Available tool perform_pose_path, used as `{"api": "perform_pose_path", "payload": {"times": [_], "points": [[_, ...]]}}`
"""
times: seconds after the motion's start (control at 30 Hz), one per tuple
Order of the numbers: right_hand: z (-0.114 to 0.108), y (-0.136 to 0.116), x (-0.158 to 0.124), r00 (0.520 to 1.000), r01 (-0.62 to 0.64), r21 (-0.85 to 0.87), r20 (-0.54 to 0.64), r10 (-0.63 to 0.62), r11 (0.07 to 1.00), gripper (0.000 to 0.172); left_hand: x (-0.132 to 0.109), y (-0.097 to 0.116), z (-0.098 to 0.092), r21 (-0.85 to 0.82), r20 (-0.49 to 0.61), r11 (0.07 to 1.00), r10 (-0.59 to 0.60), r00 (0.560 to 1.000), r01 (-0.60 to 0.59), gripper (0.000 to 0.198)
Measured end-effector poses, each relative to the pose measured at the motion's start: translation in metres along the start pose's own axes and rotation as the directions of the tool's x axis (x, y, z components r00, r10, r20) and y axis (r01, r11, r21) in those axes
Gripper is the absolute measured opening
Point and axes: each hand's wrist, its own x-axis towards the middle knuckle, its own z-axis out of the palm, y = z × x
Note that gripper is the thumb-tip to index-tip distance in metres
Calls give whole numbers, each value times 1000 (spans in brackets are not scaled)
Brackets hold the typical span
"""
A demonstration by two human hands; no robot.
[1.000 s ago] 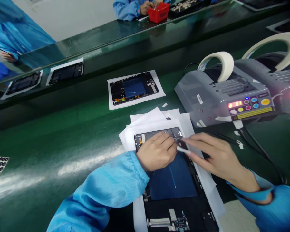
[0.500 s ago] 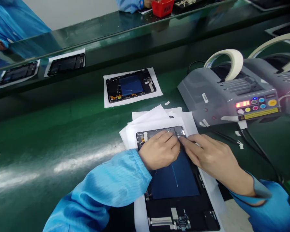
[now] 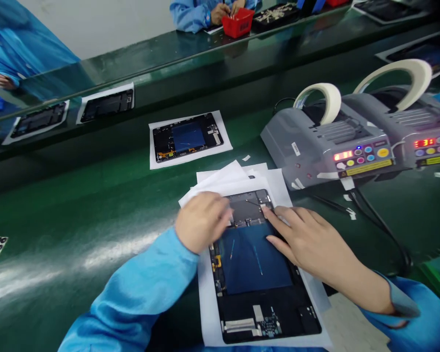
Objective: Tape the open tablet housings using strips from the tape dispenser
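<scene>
An opened tablet (image 3: 258,274), with a blue battery panel and black frame, lies on white paper sheets (image 3: 220,181) in front of me. My right hand (image 3: 308,239) lies on its upper right part with fingers stretched out, the index fingertip pressing near the top right corner. My left hand (image 3: 201,221) hovers over the tablet's upper left edge. It is blurred, with its fingers curled, and I cannot make out anything in it.
Two grey tape dispensers (image 3: 326,142) (image 3: 407,117) with white tape rolls stand at the right, cables (image 3: 381,225) trailing from them. Another opened tablet (image 3: 187,139) lies on paper farther back. On the conveyor behind are further tablets (image 3: 106,105) and a red bin (image 3: 238,22) at another person's hands.
My left hand has slid left off the tablet's top middle to its left edge, uncovering the upper part. My right hand stays pressed near the top right corner.
</scene>
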Motion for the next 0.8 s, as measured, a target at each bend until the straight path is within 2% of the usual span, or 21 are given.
{"api": "perform_pose_path", "payload": {"times": [0.03, 0.1, 0.13, 0.2, 0.27, 0.37, 0.47, 0.57, 0.8], "points": [[1, -1, -3, 1000, -9, 21, -27, 9, 1000, 38, -6, -11, -10, -46, -38, 988, -152, 988, 150, 24], [5, -1, -9, 997, -25, 56, -65, 28, 998, 35, -13, -32, -27, -180, -1, 896, -412, 911, 405, 25], [7, -2, -11, 996, -33, 73, -75, 39, 997, 34, -14, -40, -33, -237, 57, 843, -485, 873, 483, 27], [10, -2, -14, 994, -56, 121, -88, 67, 991, 35, -14, -52, -38, -312, 172, 773, -526, 833, 552, 29], [15, -3, -16, 989, -85, 199, -102, 107, 976, 35, -10, -57, -37, -336, 219, 757, -515, 829, 560, 28], [23, -4, -19, 975, -131, 362, -120, 185, 923, 34, -5, -54, -36, -344, 227, 761, -501, 835, 550, 20], [33, -5, -24, 951, -182, 518, -124, 284, 836, 35, -2, -43, -38, -329, 168, 791, -489, 856, 517, 14], [43, -4, -28, 937, -188, 599, -128, 325, 778, 36, -4, -30, -38, -342, 100, 785, -515, 851, 516, 14], [51, -2, -29, 937, -138, 677, -147, 317, 723, 35, -8, -18, -29, -606, 77, 609, -595, 800, 511, 33]]}}
